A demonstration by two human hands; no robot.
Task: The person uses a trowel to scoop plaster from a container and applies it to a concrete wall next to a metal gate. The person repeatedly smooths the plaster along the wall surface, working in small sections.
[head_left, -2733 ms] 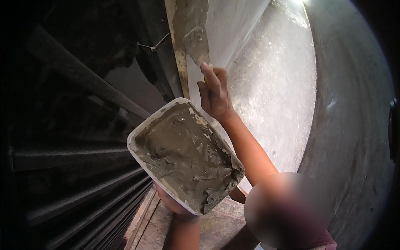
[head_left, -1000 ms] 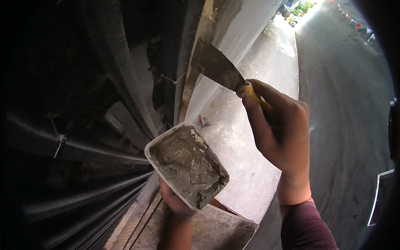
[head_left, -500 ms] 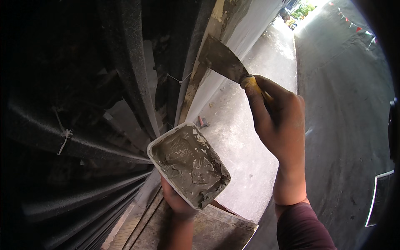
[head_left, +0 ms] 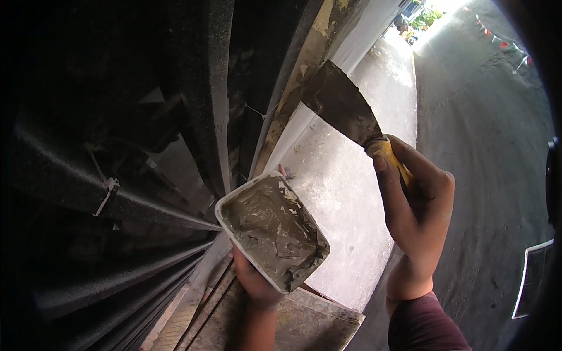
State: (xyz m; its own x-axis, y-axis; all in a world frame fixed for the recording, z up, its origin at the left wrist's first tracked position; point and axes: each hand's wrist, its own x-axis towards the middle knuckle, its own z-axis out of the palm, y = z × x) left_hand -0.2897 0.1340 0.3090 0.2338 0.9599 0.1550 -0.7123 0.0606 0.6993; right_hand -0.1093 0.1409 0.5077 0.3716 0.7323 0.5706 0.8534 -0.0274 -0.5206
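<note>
My left hand (head_left: pixel 255 281) supports a white rectangular tub (head_left: pixel 221 212) from below and beside, its fingers mostly hidden under it. Wet grey-brown filler (head_left: pixel 272 225) fills much of the tub, smeared up the walls with lighter flakes near the right rim. In my right hand (head_left: pixel 418 202) is a putty knife (head_left: pixel 342 108), gripped by its yellow and black handle. Its wide blade, coated with dull filler, points up and left, over the edge of a stained, patchy ledge (head_left: pixel 287 108). Blade and tub are apart; whether the blade touches the ledge I cannot tell.
Dark ribbed sheeting (head_left: pixel 193 88) with wire ties (head_left: pixel 108 196) fills the left. A worn board (head_left: pixel 304 322) lies below the tub. Far beneath is a pale floor (head_left: pixel 339 210), with a small reddish object (head_left: pixel 285 171). A grey wall (head_left: pixel 486 152) with strung pennants (head_left: pixel 494 38) rises at right.
My right hand and the putty knife have moved right and down, away from the ledge. The tub in my left hand has shifted slightly right.
</note>
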